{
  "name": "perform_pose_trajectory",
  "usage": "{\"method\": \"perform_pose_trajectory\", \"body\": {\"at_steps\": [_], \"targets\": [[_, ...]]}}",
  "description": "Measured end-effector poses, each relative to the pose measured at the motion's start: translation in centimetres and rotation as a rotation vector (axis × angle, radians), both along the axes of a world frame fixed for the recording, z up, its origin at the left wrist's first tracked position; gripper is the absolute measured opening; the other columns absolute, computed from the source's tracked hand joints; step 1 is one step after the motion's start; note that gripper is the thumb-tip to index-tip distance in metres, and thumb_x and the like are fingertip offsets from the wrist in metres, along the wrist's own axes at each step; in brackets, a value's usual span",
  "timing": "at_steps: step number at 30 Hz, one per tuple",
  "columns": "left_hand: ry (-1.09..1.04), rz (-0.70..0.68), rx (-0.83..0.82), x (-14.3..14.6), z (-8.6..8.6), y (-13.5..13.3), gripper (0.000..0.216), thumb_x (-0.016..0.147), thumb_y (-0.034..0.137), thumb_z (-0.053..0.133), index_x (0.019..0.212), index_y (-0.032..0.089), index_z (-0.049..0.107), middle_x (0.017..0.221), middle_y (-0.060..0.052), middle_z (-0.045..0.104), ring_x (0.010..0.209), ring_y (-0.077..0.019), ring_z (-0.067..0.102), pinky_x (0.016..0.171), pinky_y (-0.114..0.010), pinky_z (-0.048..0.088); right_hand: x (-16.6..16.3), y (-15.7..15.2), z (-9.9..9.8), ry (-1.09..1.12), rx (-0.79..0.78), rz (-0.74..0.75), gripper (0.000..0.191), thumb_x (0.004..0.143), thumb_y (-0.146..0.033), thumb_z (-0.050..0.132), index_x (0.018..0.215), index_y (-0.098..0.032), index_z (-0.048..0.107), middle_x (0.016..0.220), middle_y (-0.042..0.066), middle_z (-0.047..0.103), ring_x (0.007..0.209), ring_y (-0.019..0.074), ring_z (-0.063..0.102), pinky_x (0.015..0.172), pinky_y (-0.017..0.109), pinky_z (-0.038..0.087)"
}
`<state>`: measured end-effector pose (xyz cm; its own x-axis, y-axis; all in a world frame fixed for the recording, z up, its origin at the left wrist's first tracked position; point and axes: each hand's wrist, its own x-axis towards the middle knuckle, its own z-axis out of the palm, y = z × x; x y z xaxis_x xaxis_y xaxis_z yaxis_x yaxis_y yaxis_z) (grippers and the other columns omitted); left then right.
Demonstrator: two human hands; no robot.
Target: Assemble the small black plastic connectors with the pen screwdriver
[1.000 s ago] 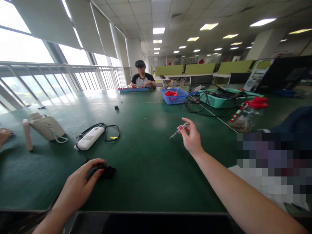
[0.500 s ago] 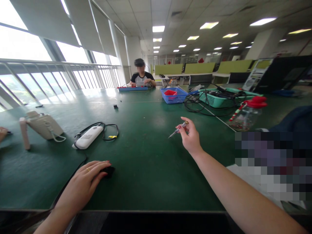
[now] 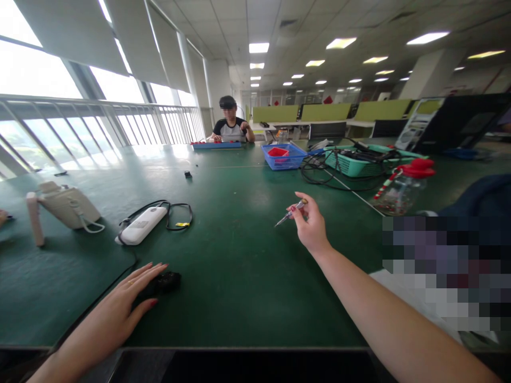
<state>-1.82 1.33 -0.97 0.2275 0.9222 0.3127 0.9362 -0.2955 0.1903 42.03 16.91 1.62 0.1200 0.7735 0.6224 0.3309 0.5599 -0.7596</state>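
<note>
Between the thumb and fingers of my right hand (image 3: 312,226) is a slim screwdriver (image 3: 293,210), raised over the table with its tip slanting down to the left. My left hand (image 3: 125,306) hovers low at the near left, fingers stretched out and thumb spread. Just beyond its thumb and fingertips lies a small black object (image 3: 168,281), partly covered by the hand; its kind is unclear. The hand no longer grips it, though I cannot tell whether a finger still touches it.
A white device (image 3: 143,225) with a black strap and a beige bag-like item (image 3: 71,206) stand left. A blue basket (image 3: 284,161), green basket (image 3: 351,164) with cables and red-lidded jar (image 3: 403,186) are right. A person (image 3: 231,125) sits opposite; another hand shows far left.
My left hand has let go of the small black object, opened its fingers and drawn back leftward. My right hand stays nearly still with the screwdriver. The person opposite has raised a hand.
</note>
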Motion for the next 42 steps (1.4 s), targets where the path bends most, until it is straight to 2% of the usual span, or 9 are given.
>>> {"method": "perform_pose_trajectory", "body": {"at_steps": [4, 6, 9, 14, 18, 29, 36, 39, 42], "targets": [[-0.014, 0.038, -0.047, -1.0, -0.1, 0.2, 0.048, 0.090, 0.044, 0.051, 0.136, 0.030, 0.055, 0.129, -0.004, 0.067, 0.116, -0.0257, 0.064, 0.101, -0.040, 0.052, -0.1, -0.1, 0.0, -0.001, 0.002, 0.007, 0.042, 0.091, -0.038, 0.058, 0.130, -0.023, 0.052, 0.096, 0.006, 0.070, 0.088, 0.0224, 0.070, 0.085, 0.046, 0.058], [-0.030, 0.101, -0.001, -0.6, 0.1, 0.2, 0.046, 0.091, 0.045, 0.048, 0.133, 0.027, 0.058, 0.124, -0.006, 0.069, 0.112, -0.0269, 0.066, 0.098, -0.041, 0.054, -0.1, -0.1, 0.0, -0.002, 0.001, 0.007, 0.042, 0.091, -0.038, 0.058, 0.131, -0.023, 0.052, 0.096, 0.006, 0.070, 0.088, 0.0223, 0.070, 0.084, 0.046, 0.058], [-0.054, 0.163, 0.088, 0.7, 0.8, 0.1, 0.050, 0.092, 0.050, 0.046, 0.134, 0.027, 0.056, 0.128, -0.007, 0.066, 0.114, -0.0282, 0.064, 0.097, -0.044, 0.053, -0.1, 0.0, 0.0, -0.004, 0.001, 0.004, 0.042, 0.092, -0.038, 0.058, 0.131, -0.023, 0.052, 0.096, 0.006, 0.070, 0.087, 0.0222, 0.070, 0.084, 0.046, 0.058], [-0.031, 0.027, 0.130, 3.4, 1.4, 0.6, 0.046, 0.093, 0.051, 0.045, 0.130, 0.029, 0.061, 0.127, -0.005, 0.066, 0.116, -0.0258, 0.062, 0.101, -0.042, 0.051, -0.1, 0.1, -0.1, 0.010, 0.007, 0.001, 0.042, 0.091, -0.038, 0.058, 0.130, -0.024, 0.052, 0.096, 0.006, 0.070, 0.086, 0.0222, 0.070, 0.083, 0.045, 0.058], [0.022, -0.046, 0.096, 4.2, 1.3, 1.3, 0.044, 0.094, 0.049, 0.045, 0.128, 0.028, 0.064, 0.124, -0.006, 0.068, 0.114, -0.0254, 0.063, 0.101, -0.041, 0.052, -0.1, 0.1, 0.0, 0.015, -0.001, 0.006, 0.042, 0.091, -0.039, 0.059, 0.130, -0.024, 0.052, 0.095, 0.006, 0.070, 0.085, 0.0226, 0.069, 0.080, 0.044, 0.059], [0.045, -0.088, 0.054, 3.6, 1.4, 1.1, 0.043, 0.095, 0.049, 0.046, 0.130, 0.030, 0.062, 0.128, -0.004, 0.067, 0.117, -0.0241, 0.062, 0.101, -0.039, 0.052, -0.1, -0.1, 0.1, 0.008, -0.005, 0.013, 0.042, 0.091, -0.038, 0.058, 0.130, -0.023, 0.052, 0.095, 0.006, 0.070, 0.084, 0.0221, 0.069, 0.080, 0.044, 0.059], [0.083, -0.106, -0.006, 3.7, 0.8, 1.5, 0.040, 0.094, 0.045, 0.049, 0.129, 0.033, 0.063, 0.128, -0.003, 0.068, 0.115, -0.0250, 0.064, 0.101, -0.040, 0.053, -0.1, -0.2, 0.1, 0.009, -0.002, 0.016, 0.042, 0.091, -0.039, 0.058, 0.130, -0.024, 0.052, 0.095, 0.006, 0.070, 0.085, 0.0223, 0.069, 0.081, 0.044, 0.059], [0.062, -0.084, -0.034, 3.7, 0.4, 1.6, 0.040, 0.092, 0.043, 0.051, 0.129, 0.034, 0.063, 0.133, -0.003, 0.064, 0.116, -0.0252, 0.064, 0.103, -0.040, 0.051, -0.1, -0.1, 0.1, 0.002, -0.003, 0.016, 0.042, 0.091, -0.038, 0.058, 0.130, -0.024, 0.053, 0.095, 0.006, 0.070, 0.084, 0.0223, 0.069, 0.081, 0.045, 0.059], [0.006, -0.039, -0.068, 4.2, 0.6, 1.5, 0.039, 0.090, 0.041, 0.055, 0.127, 0.033, 0.064, 0.135, -0.003, 0.062, 0.115, -0.0254, 0.065, 0.103, -0.039, 0.051, -0.1, 0.0, 0.0, 0.008, 0.001, 0.020, 0.042, 0.091, -0.038, 0.058, 0.130, -0.024, 0.053, 0.094, 0.006, 0.070, 0.083, 0.0223, 0.069, 0.080, 0.045, 0.059]]}}
